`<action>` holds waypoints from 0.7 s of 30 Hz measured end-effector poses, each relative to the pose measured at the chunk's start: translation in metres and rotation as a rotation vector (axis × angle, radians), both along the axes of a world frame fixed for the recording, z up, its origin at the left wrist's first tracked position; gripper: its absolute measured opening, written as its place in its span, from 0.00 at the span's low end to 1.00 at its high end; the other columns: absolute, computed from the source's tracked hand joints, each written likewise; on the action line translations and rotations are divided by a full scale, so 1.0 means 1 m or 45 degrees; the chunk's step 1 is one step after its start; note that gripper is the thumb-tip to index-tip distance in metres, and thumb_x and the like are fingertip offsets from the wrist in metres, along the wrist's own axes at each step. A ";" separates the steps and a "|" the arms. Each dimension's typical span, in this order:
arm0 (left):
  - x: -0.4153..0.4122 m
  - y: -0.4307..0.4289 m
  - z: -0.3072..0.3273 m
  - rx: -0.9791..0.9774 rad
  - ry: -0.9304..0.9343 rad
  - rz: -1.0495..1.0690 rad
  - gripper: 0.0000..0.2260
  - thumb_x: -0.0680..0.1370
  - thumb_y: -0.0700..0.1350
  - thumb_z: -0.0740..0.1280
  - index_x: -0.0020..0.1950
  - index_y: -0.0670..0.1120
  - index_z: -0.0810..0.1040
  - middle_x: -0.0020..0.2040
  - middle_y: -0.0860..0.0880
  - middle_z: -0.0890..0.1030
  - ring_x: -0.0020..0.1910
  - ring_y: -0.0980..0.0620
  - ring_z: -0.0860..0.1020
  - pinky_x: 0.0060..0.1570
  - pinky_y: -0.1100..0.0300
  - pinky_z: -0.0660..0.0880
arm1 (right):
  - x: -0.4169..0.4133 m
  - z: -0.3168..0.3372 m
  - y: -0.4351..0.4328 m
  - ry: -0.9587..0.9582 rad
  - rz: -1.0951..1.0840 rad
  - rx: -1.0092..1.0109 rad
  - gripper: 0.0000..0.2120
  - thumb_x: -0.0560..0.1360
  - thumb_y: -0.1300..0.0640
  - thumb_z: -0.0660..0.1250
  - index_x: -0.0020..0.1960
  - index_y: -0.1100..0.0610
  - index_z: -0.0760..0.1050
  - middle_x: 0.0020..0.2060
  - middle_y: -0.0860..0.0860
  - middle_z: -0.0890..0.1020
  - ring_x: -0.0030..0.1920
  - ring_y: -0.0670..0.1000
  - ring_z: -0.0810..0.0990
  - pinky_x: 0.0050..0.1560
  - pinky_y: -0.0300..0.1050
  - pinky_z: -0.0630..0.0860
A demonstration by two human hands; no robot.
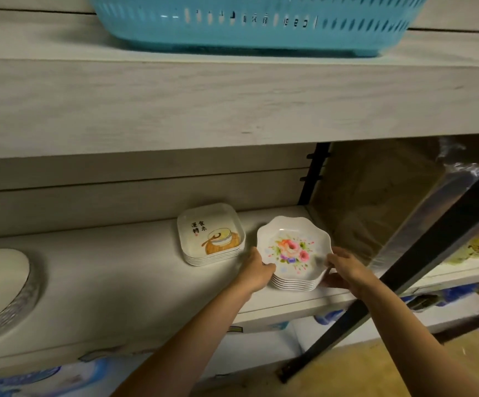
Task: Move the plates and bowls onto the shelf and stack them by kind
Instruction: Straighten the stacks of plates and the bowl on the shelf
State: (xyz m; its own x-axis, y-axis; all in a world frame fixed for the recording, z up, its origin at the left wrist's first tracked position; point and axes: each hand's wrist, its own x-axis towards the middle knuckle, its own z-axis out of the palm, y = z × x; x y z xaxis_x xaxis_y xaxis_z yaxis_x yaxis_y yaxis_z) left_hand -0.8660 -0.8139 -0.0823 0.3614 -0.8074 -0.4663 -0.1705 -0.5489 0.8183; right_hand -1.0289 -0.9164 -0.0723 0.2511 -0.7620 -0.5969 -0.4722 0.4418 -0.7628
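A stack of several scalloped white plates with a flower print (294,247) rests on the lower shelf board (118,267), near its right end. My left hand (256,270) grips the stack's left rim and my right hand (344,270) grips its right side. Just left of it stands a stack of several square white plates (211,233) with a bowl drawing and black characters. At the far left edge lies a large round white plate with a grey patterned rim (0,287), partly cut off by the frame.
A turquoise plastic basket (261,24) sits on the upper shelf board (232,104). A black metal upright (404,273) slants across the right side, close to my right forearm. Wrapped cardboard (375,196) fills the space behind the flowered stack. Packaged goods lie under the shelf.
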 end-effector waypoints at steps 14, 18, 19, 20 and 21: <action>0.074 0.023 0.014 -0.221 -0.634 0.336 0.10 0.76 0.43 0.62 0.46 0.39 0.80 0.48 0.40 0.82 0.47 0.44 0.78 0.42 0.61 0.67 | 0.060 0.036 -0.018 0.472 0.494 -0.980 0.24 0.76 0.54 0.63 0.71 0.59 0.65 0.68 0.60 0.69 0.66 0.60 0.70 0.65 0.51 0.68; 0.119 0.033 0.001 -0.173 -0.778 0.565 0.10 0.75 0.40 0.64 0.52 0.36 0.76 0.54 0.37 0.77 0.54 0.40 0.75 0.49 0.54 0.71 | 0.123 0.041 -0.008 0.333 0.835 -1.071 0.19 0.77 0.61 0.61 0.67 0.60 0.70 0.66 0.58 0.73 0.64 0.58 0.73 0.61 0.44 0.68; 0.125 0.033 -0.002 -0.125 -0.768 0.568 0.11 0.75 0.40 0.64 0.54 0.34 0.75 0.56 0.36 0.76 0.56 0.38 0.74 0.52 0.52 0.71 | 0.137 0.040 -0.005 0.289 0.919 -1.068 0.18 0.77 0.63 0.60 0.66 0.60 0.71 0.66 0.58 0.73 0.63 0.58 0.73 0.60 0.43 0.69; 0.130 0.033 -0.005 -0.074 -0.736 0.555 0.14 0.76 0.40 0.64 0.57 0.33 0.72 0.58 0.34 0.75 0.58 0.37 0.73 0.55 0.50 0.71 | 0.149 0.038 -0.001 0.264 0.982 -1.050 0.18 0.77 0.63 0.59 0.67 0.60 0.71 0.66 0.58 0.74 0.63 0.58 0.73 0.59 0.44 0.69; 0.133 0.032 -0.007 -0.020 -0.669 0.545 0.16 0.76 0.40 0.63 0.61 0.33 0.70 0.61 0.33 0.73 0.61 0.37 0.72 0.58 0.50 0.70 | 0.160 0.034 0.001 0.264 1.020 -1.022 0.19 0.77 0.64 0.59 0.68 0.60 0.69 0.65 0.58 0.73 0.63 0.58 0.73 0.59 0.45 0.69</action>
